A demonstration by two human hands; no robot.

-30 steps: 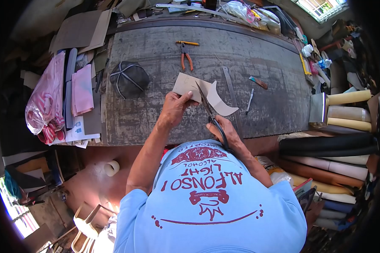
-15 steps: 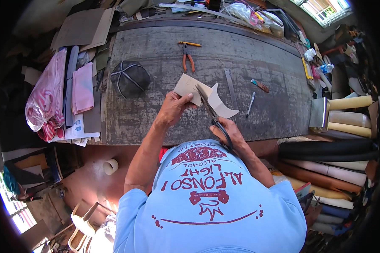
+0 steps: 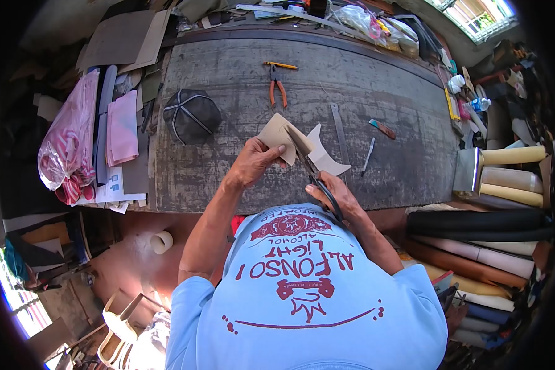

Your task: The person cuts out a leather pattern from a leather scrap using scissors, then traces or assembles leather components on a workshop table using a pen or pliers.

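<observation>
At frame centre, the card piece (image 3: 275, 131), scissors (image 3: 305, 159) at its right edge, sits between a cap (image 3: 191, 115) left and a ruler (image 3: 340, 131) right; pliers (image 3: 277, 86) lie above, on the workbench (image 3: 376, 74).

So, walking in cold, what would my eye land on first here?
Dead centre, the left hand pinches a tan sheet over the worn workbench, while the right hand holds scissors with the blades in the cut. Beyond them lie orange-handled pliers and a dark cap. Rolls of material are stacked at the right edge.
</observation>
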